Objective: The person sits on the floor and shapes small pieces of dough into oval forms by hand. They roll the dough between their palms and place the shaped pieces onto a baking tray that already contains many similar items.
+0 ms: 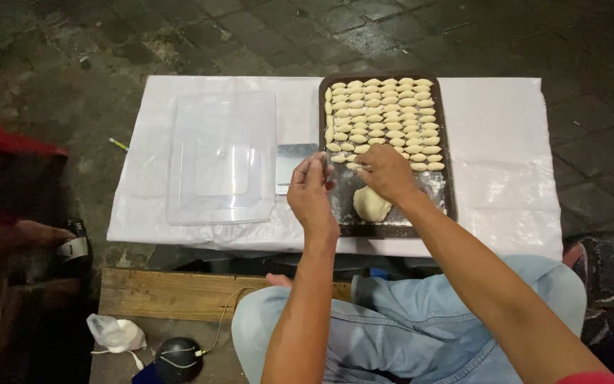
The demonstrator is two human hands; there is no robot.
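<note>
**Laying dough pieces in rows on tray**

Left hand (312,190) raised at tray's (448,186) 9 o'clock edge, fingers pinched narrow, contents unclear. Right hand (385,173) pressed fingertips-down on newest piece, 12 o'clock of dough lump (370,204). Next, likely: another pinch off lump, placed rightward along unfinished row (426,166).

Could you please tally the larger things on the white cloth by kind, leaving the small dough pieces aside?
Tray: 1
Dough lump: 1
Clear plastic lid: 1
Scale: 1
Total: 4
</note>
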